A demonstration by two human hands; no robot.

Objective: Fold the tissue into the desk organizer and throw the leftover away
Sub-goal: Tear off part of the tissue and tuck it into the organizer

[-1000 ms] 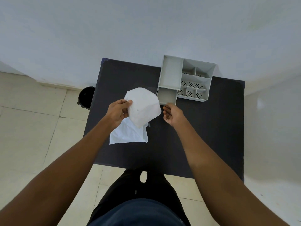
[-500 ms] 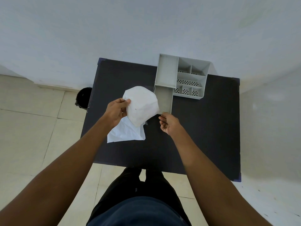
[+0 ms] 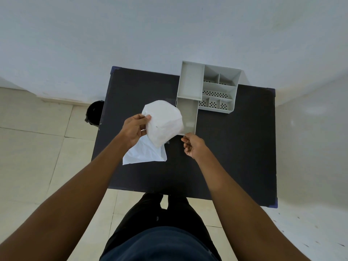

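My left hand (image 3: 134,129) holds a white tissue (image 3: 163,123) up by its left edge; the sheet bulges and hangs above the black table (image 3: 235,147). A second white sheet (image 3: 145,155) lies flat on the table under it, partly hidden. The grey desk organizer (image 3: 237,85) stands at the table's far edge, with several perforated compartments. Its long drawer (image 3: 188,113) is slid out toward me. My right hand (image 3: 194,146) is curled at the drawer's front edge, fingertips pinched on it.
A black bin (image 3: 95,112) stands on the tiled floor beside the table's far left corner. A white wall runs behind the table and another closes in on the right. My legs are at the table's near edge.
My right hand has drawn the organizer's drawer out toward me from its shut position. The left hand has kept the tissue raised in about the same place.
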